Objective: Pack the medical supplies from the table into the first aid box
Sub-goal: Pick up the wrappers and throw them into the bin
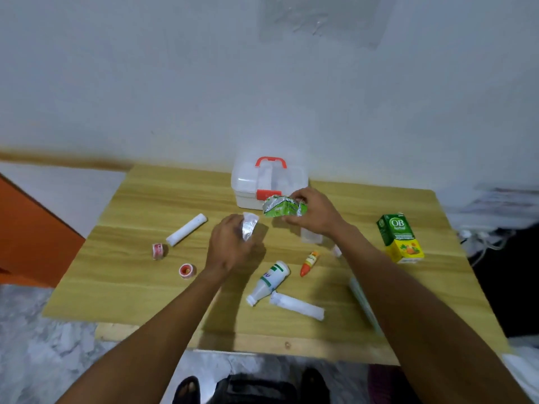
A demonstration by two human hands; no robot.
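On a light wooden table (140, 287) set against a pale wall, seen from above through a head-worn camera, two bare arms reach forward toward a white first aid box (268, 185) with an orange handle and latch, standing at the far edge with its lid down. The right hand (313, 215) grips a crumpled green and silver foil packet (284, 207) just in front of the box; the left hand (232, 243) is closed around a smaller silver foil sachet (250, 227), held a little lower and to the left. Packing looks barely begun: the box appears shut and nearly everything is on the table. Left of the hands lie a white rolled bandage (186, 233) and two small red and white tape rolls (159, 251) (187, 270). Nearer the person lie a white bottle (269, 282) with a green and blue label, too blurred to read, a second wrapped bandage roll (297, 305), and a small orange and yellow tube (309, 263). A clear plastic container (310, 237) sits partly hidden under the right wrist. At the right stands a green and yellow carton (399, 237) reading "OB herbal"; its smaller print cannot be made out.
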